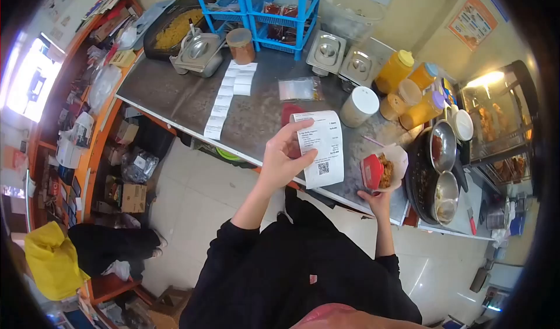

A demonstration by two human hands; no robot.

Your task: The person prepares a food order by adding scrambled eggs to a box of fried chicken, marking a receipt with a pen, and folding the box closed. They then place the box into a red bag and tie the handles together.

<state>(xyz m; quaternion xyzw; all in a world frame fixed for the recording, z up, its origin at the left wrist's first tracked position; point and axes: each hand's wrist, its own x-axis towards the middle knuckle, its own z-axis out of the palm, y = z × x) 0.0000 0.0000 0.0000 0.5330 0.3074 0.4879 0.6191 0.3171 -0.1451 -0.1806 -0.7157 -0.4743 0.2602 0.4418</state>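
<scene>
In the head view my left hand (286,157) pinches a printed paper receipt (319,171) with a QR code, held up over the front edge of the counter. My right hand (376,202) grips the near end of a small takeaway food box (399,164) at the counter's edge. The box stands with its top open, showing brown saucy food pieces (386,173) and a red panel (371,173) on its left side. Part of my right fingers is hidden behind the box.
Receipt strips (223,99) lie on the dark counter (175,90). Behind are blue racks (279,21), steel containers (198,52) and a white tub (360,106). Sauce bottles (395,71) and steel bowls (443,145) stand right. A person in yellow (53,259) is lower left.
</scene>
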